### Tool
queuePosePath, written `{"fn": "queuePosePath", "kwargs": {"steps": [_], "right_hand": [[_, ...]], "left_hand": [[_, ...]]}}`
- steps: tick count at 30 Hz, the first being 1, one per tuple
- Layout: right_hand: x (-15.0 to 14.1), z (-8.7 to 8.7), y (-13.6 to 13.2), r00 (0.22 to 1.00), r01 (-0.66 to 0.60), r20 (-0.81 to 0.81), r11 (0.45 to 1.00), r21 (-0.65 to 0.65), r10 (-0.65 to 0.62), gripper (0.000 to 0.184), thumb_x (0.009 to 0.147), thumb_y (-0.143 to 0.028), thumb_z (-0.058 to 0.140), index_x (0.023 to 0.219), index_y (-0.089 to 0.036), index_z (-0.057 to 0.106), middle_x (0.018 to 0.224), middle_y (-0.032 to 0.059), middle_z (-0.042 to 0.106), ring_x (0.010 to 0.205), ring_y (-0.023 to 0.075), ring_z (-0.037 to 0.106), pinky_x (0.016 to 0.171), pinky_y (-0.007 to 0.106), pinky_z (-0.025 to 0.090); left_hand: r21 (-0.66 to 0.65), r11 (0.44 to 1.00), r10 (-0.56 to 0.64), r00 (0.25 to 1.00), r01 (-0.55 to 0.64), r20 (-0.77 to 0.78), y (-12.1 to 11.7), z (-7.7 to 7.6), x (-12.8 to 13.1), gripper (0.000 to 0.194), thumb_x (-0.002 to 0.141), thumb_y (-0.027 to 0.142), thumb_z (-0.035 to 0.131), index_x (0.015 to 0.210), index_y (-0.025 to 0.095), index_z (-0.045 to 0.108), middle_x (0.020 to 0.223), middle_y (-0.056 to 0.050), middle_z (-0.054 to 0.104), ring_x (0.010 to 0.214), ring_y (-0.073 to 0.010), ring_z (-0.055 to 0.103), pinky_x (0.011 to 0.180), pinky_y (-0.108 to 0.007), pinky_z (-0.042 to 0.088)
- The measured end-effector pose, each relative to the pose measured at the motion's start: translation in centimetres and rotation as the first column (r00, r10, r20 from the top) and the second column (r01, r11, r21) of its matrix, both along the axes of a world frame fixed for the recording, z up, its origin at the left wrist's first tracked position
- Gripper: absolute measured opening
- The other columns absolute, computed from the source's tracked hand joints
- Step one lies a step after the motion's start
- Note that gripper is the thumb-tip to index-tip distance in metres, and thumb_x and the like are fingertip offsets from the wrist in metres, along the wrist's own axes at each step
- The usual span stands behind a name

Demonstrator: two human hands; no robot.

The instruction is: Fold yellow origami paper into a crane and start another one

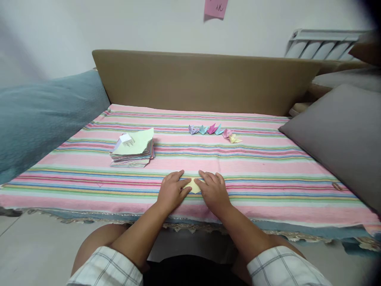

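Note:
A small folded piece of pale yellow paper (pixel 195 186) lies on the striped cloth between my two hands. My left hand (pixel 172 190) holds its left side, with thumb and index finger at the paper's edge. On the other side my right hand (pixel 214 192) holds the paper's right part with the thumb, its other fingers reaching forward on the cloth. My fingers partly cover the paper, so its full shape is hidden. Farther back stands a row of several small folded paper figures, among them a magenta one (pixel 212 128) and a yellow one (pixel 234 138).
A stack of coloured paper sheets (pixel 132 153) lies to the left, with a white plug adapter (pixel 126 139) on top. The striped cloth (pixel 238 167) covers the seat. A blue cushion (pixel 53 115) is at left, a grey cushion (pixel 336 139) at right, and a brown backrest (pixel 202 83) behind.

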State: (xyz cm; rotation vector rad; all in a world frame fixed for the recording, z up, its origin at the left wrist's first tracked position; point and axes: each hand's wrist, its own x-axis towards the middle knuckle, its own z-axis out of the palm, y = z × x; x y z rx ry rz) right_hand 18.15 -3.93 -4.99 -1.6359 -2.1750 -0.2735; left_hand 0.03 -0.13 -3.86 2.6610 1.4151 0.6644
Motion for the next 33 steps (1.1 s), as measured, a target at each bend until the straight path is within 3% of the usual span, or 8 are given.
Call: {"fn": "queuePosePath", "kwargs": {"steps": [13, 23, 33], "right_hand": [[0.3, -0.3, 0.4, 0.999, -0.003, -0.049, 0.996, -0.094, -0.001, 0.03, 0.088, -0.02, 0.048, 0.114, -0.031, 0.059, 0.126, 0.0012, 0.057, 0.109, 0.0204, 0.05, 0.098, 0.042, 0.025], [0.6, -0.6, 0.5, 0.998, -0.033, -0.053, 0.996, -0.086, 0.028, 0.031, 0.087, -0.021, 0.049, 0.115, -0.029, 0.06, 0.126, 0.0024, 0.057, 0.108, 0.0222, 0.05, 0.093, 0.04, 0.03], [0.6, -0.4, 0.5, 0.998, -0.041, -0.061, 0.994, -0.098, 0.035, 0.031, 0.088, -0.021, 0.046, 0.115, -0.028, 0.06, 0.125, 0.0028, 0.057, 0.108, 0.0219, 0.05, 0.092, 0.038, 0.032]], "left_hand": [[0.127, 0.99, -0.059, 0.998, 0.059, -0.006, 0.5, -0.5, -1.7, 0.026, 0.083, 0.037, 0.055, 0.102, 0.027, 0.069, 0.118, -0.009, 0.06, 0.102, -0.025, 0.055, 0.087, -0.044, 0.046], [0.182, 0.983, 0.0, 0.996, 0.017, -0.091, 0.3, -0.5, -2.2, 0.027, 0.086, 0.037, 0.05, 0.106, 0.031, 0.067, 0.126, -0.008, 0.055, 0.109, -0.0278, 0.051, 0.089, -0.046, 0.044], [0.211, 0.976, -0.008, 0.982, 0.049, -0.189, -0.1, -0.3, -3.5, 0.032, 0.088, 0.039, 0.046, 0.115, 0.031, 0.061, 0.132, -0.009, 0.05, 0.118, -0.0302, 0.046, 0.092, -0.05, 0.04]]}}
